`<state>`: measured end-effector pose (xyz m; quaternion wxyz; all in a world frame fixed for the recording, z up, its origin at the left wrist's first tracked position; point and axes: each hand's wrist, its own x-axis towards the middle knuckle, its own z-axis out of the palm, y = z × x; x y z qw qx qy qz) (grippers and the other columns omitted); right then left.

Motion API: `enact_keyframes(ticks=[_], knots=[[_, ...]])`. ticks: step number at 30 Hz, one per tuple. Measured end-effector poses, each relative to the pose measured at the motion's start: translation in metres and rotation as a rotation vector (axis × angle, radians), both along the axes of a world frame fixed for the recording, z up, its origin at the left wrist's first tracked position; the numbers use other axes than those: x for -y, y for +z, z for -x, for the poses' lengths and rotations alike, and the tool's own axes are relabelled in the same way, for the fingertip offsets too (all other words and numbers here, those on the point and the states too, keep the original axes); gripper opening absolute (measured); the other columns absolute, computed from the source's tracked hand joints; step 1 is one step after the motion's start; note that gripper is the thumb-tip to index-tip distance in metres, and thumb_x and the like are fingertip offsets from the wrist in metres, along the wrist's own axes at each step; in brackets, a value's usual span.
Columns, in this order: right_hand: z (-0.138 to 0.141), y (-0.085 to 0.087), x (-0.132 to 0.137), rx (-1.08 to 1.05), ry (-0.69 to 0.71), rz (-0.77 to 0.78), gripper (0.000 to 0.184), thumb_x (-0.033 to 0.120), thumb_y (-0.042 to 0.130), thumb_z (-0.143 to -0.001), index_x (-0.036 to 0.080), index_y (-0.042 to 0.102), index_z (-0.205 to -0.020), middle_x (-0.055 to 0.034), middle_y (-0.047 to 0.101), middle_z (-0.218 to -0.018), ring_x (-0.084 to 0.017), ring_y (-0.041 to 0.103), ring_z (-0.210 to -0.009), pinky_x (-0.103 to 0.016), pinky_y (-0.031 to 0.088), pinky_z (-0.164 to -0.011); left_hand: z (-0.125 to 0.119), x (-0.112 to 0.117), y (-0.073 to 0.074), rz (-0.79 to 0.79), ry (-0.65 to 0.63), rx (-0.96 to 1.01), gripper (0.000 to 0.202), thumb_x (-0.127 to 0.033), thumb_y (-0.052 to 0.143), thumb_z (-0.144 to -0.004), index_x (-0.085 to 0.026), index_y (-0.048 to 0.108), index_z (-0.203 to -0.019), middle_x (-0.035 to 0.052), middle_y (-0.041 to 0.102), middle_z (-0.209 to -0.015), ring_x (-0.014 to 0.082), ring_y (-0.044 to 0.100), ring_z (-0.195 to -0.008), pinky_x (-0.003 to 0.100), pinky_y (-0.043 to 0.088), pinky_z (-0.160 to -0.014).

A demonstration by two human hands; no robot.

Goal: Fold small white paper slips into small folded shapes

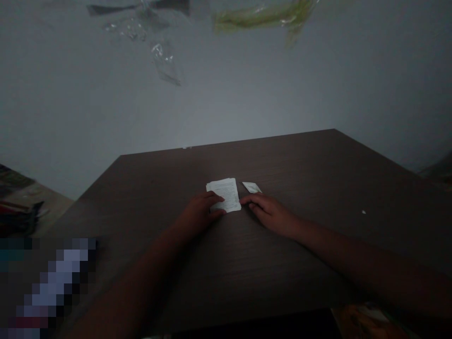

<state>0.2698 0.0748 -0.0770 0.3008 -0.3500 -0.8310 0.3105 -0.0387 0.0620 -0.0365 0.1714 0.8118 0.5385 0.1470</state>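
A small printed sheet of paper (228, 193), folded or stacked, lies in the middle of the dark wooden table (318, 165). My left hand (201, 212) rests on its lower left corner with the fingers lying flat on the sheet. My right hand (270, 212) lies on the table just right of the paper, fingers stretched toward its lower right edge. A smaller white scrap of paper (252, 187) sits right of the sheet, just beyond my right fingertips.
A grey wall (226, 94) rises behind the table's far edge. Clear plastic wrap (165, 63) and a greenish bag (261, 16) hang high on it. A tiny white speck (363, 212) lies at the right of the table. Dark clutter (17, 212) sits to the left.
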Motion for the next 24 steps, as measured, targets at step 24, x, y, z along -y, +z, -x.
enact_keyframes(ticks=[24], knots=[[0.0004,-0.0039,-0.0018,0.005,0.021,-0.039,0.034,0.024,0.057,-0.122,0.028,0.083,-0.143,-0.0123,0.09,-0.14,-0.033,0.083,-0.133,-0.056,0.067,-0.119,0.0049,-0.0069,-0.0031,0.022,-0.022,0.07,0.012,-0.032,0.085,-0.108,-0.027,0.095,-0.114,0.0077,0.091,-0.141,0.0326,0.086,-0.132,0.048,0.067,-0.126]])
